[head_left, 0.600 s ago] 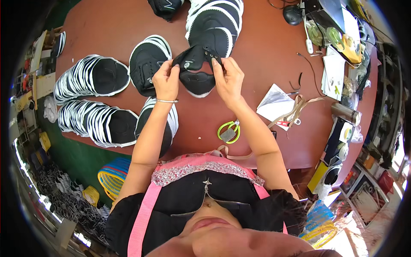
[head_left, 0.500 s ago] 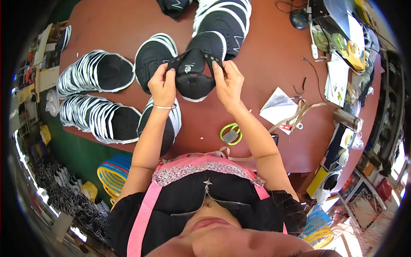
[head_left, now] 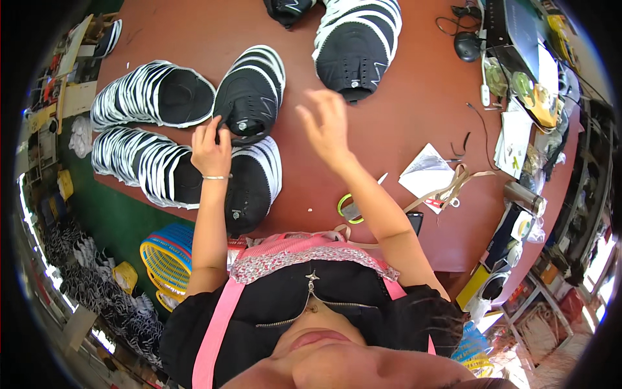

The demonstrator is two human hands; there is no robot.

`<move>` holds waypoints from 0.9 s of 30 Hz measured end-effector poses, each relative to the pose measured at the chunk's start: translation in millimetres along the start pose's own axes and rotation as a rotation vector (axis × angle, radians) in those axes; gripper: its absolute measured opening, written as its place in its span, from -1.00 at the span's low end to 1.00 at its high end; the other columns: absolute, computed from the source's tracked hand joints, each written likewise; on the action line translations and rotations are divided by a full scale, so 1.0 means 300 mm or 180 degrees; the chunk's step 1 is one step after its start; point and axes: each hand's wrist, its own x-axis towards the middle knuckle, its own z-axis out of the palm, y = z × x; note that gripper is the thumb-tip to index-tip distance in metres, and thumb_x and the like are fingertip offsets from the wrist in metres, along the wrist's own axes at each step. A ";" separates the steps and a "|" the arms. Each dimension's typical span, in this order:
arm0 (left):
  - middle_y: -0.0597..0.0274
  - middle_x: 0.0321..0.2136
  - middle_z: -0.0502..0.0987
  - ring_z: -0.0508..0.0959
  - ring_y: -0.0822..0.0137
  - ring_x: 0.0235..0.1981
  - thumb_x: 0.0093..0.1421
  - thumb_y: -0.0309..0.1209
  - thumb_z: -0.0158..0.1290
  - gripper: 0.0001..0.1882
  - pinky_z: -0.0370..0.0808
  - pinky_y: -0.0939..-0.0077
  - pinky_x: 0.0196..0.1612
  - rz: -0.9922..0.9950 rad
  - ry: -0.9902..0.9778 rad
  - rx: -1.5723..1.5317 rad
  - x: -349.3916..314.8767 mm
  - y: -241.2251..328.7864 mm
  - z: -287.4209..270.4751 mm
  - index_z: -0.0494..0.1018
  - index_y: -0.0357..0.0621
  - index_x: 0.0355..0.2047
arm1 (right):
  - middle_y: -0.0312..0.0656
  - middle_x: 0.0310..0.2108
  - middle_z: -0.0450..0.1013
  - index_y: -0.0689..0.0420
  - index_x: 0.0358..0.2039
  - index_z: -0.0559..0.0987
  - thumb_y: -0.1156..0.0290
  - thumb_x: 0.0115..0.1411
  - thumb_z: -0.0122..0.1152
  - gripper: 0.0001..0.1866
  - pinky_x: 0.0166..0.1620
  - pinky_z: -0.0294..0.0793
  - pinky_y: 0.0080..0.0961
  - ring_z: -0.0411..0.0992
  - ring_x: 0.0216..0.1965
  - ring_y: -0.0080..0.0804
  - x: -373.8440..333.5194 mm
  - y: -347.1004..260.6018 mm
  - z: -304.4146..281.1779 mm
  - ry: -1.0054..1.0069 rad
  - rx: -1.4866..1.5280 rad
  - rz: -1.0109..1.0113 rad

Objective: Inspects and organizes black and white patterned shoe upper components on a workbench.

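A black shoe upper (head_left: 241,104) with a white edge lies on top of a short nested stack, its collar toward me. At that collar's left side, my left hand (head_left: 210,152) is closed, fingertips pinching the edge. My right hand (head_left: 327,129) hovers over the table with its fingers apart, holding nothing. Below the left hand is a further stack of black uppers (head_left: 247,188), partly covered by the wrist. Beyond the right hand, a long row of nested uppers (head_left: 353,61) runs toward the far edge.
Two rows of white-edged uppers (head_left: 129,97) lie at the left. Yellow-green-handled scissors (head_left: 343,209), a white paper sheet (head_left: 426,168) and tan straps (head_left: 453,185) are near my right forearm. A mouse (head_left: 467,47) and a metal cylinder (head_left: 525,198) are at the right.
The shoe upper held between both hands has moved left onto the short stack. My right hand has let go of it and opened; my left hand has shifted left and down with it.
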 end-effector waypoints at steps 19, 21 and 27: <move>0.12 -0.43 0.64 0.64 0.21 -0.36 0.31 -0.20 0.16 -0.61 0.55 0.40 -0.16 -0.1170 -0.1866 -0.2723 0.083 0.446 0.111 0.60 -0.28 -0.03 | -0.18 -0.41 0.48 0.20 -0.27 0.61 0.57 0.15 0.31 -0.88 -0.30 0.48 -0.41 0.46 -0.39 -0.30 -0.036 -0.013 -0.229 0.0626 -0.0419 0.0126; 0.15 -0.70 0.53 0.54 0.27 -0.64 0.35 -0.18 0.09 -0.61 0.48 0.40 -0.39 -0.0832 -0.1720 -0.2477 0.074 0.443 0.108 0.64 -0.34 -0.34 | -0.18 -0.42 0.47 0.23 -0.28 0.60 0.57 0.21 0.29 -0.92 -0.30 0.47 -0.46 0.46 -0.40 -0.37 -0.061 -0.048 -0.239 0.0667 -0.0004 0.0792; -0.06 -0.54 0.57 0.57 0.10 -0.54 0.37 -0.24 0.06 -0.63 0.44 0.27 -0.39 -0.0748 -0.1648 -0.2341 0.051 0.440 0.018 0.60 -0.35 -0.40 | -0.21 -0.37 0.44 0.26 -0.24 0.57 0.56 0.31 0.20 -0.94 -0.23 0.47 -0.54 0.47 -0.34 -0.48 -0.089 -0.049 -0.226 0.0725 0.0527 0.1391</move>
